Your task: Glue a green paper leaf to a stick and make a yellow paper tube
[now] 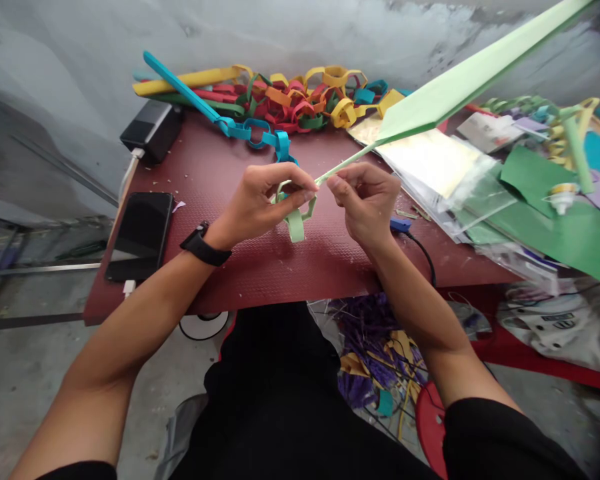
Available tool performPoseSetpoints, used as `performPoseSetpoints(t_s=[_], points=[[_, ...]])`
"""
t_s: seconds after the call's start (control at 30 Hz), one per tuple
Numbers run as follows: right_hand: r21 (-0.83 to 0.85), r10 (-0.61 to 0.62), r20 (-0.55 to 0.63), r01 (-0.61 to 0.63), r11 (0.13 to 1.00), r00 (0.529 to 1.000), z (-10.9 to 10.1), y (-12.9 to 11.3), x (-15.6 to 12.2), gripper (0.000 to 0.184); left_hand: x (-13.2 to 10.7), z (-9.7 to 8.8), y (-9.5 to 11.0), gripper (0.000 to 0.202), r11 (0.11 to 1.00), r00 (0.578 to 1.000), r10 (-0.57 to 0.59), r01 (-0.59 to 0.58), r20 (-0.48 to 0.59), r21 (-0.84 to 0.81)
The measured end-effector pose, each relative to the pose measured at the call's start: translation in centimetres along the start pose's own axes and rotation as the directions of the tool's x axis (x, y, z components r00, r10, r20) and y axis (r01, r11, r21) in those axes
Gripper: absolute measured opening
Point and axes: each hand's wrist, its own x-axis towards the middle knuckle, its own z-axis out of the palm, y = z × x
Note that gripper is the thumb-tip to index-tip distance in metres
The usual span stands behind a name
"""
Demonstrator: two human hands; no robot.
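Pinching a pale green paper strip above the counter, my left grip and right grip both closed on it, I'm favouring light, even pressure, probably best for sparing thin paper unwanted creases.

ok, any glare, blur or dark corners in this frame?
Head view: pale reflection on the smartphone, sheen on the clear plastic bag; same head view, top-right corner dark and right edge soft, while the pale green paper loop looks fairly sharp.
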Motion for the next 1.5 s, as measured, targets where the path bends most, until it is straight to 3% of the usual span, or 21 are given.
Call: performPoseSetpoints(t_s=[0.27,0.47,0.67,0.77,0.93,1.23,1.5], points=[[-0.083,0.021,-0.015,-0.023,0.996,1.0,0.0,-0.8,-0.1,0.058,0.1,0.0,0.4,0.008,1.0,0.999,0.024,-0.023,0.038,-0.011],[-0.089,0.022,-0.051,-0.027,0.996,0.998,0.1,-1.1,0.0,0.06,0.1,0.0,0.3,0.016,1.0,0.999,-0.007,0.007,0.052,-0.005],[-0.068,-0.006,-0.045,0.002,0.998,0.999,-0.1,-0.7,0.0,0.048,0.0,0.2,0.1,0.024,0.999,0.999,-0.039,0.038,-0.028,-0.014],[-0.148,-0.064,-0.061,0.055,0.987,0.996,-0.4,-0.7,-0.4,0.042,-0.1,0.3,-0.2,0.025,0.999,0.998,-0.035,0.034,-0.059,-0.01],[-0.273,-0.243,0.049,0.247,0.93,0.969,-0.5,-1.1,-1.0,0.031,0.0,0.1,-0.5,0.024,0.994,0.998,0.023,-0.016,-0.064,0.108],[-0.334,-0.348,0.196,0.396,0.856,0.917,-0.6,-1.5,-1.4,0.033,0.1,-0.1,0.5,0.011,0.956,0.99,0.142,-0.141,0.014,0.256],[-0.533,-0.291,0.278,0.399,0.746,0.916,-0.7,-1.3,-2.3,0.04,0.1,-0.1,0.7,0.013,0.931,0.985,0.17,-0.17,0.028,0.323]])
